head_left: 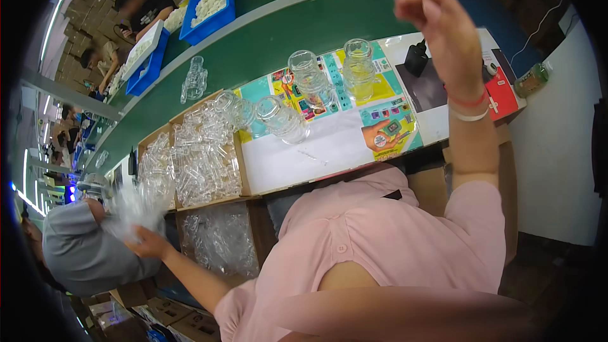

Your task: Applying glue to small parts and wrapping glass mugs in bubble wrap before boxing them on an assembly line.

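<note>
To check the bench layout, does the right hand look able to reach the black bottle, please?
Probably yes: the right hand is raised close by the black bottle, with nothing visible between them.

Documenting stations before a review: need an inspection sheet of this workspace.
Surface: flat white paper sheet; rectangular multicoloured printed sheets.
Job's things: thin clear plastic bag; rectangular brown cardboard box of small clear tubular pieces; transparent rounded glass-like vessels.
Clutter: squat black bottle; flat red card.
Left hand: holding the bag.
Right hand: raised, fingers bent, nothing seen held.
Cables: thin white cable at far right.
Surroundings: rectangular blue plastic bin of white pieces; co-worker in grey.
</note>
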Demonstrator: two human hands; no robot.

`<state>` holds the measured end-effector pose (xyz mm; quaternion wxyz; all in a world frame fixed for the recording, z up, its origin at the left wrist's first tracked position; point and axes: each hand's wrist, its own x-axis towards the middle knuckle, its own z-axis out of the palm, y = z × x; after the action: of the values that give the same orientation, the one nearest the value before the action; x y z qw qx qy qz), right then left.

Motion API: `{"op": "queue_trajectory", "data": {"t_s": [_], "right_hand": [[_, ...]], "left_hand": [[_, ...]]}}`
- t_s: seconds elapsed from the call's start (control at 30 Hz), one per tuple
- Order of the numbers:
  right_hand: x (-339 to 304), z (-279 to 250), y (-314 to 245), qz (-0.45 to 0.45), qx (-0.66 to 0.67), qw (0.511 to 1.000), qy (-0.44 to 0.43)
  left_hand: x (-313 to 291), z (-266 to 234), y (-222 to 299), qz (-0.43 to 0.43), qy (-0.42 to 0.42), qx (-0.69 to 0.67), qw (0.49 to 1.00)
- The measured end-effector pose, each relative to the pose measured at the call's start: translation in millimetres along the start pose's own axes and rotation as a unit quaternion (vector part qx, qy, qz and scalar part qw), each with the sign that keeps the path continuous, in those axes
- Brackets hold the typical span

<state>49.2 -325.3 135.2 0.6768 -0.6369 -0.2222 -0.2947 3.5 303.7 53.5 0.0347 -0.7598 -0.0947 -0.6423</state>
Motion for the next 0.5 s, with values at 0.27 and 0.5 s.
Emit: {"op": "queue_trajectory", "data": {"t_s": [0.27,0.5], "right_hand": [[-134,-42,95,0.136,-0.152,0.961,0.184],[-156,-97,155,0.146,-0.266,0.905,0.3]], "left_hand": [[-360,-54,-147,0.031,-0.692,0.178,0.699],[-410,-37,-82,-0.22,-0.931,-0.05,0.287]]}}
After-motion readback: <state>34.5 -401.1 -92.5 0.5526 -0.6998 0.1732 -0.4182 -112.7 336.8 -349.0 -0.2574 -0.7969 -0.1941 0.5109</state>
